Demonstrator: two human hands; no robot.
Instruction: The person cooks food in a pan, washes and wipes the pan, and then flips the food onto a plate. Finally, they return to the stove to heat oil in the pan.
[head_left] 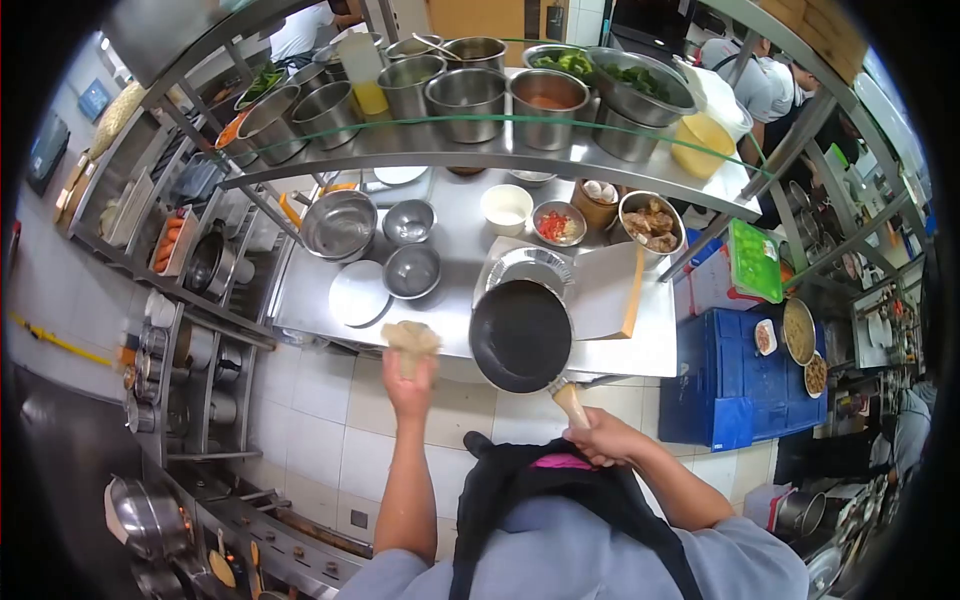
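Our left hand [408, 385] pinches a crumpled beige cloth [411, 338] at the steel counter's [300, 310] edge, beside the round lid [359, 293]. Our right hand [603, 437] wraps tight round the wooden handle [571, 405], keeping the empty black frying pan [520, 335] level above the counter.

Pan [520, 335]: I see it black, empty, tilted above the steel counter's [620, 352] front edge.
Cloth [411, 340]: beige, crumpled, just left of that pan.

A grey-blue short-sleeved shirt [560, 550] is worn, arms bared below the sleeves. A black apron [540, 490] is strapped over it, a pink patch [562, 461] seen at its top.
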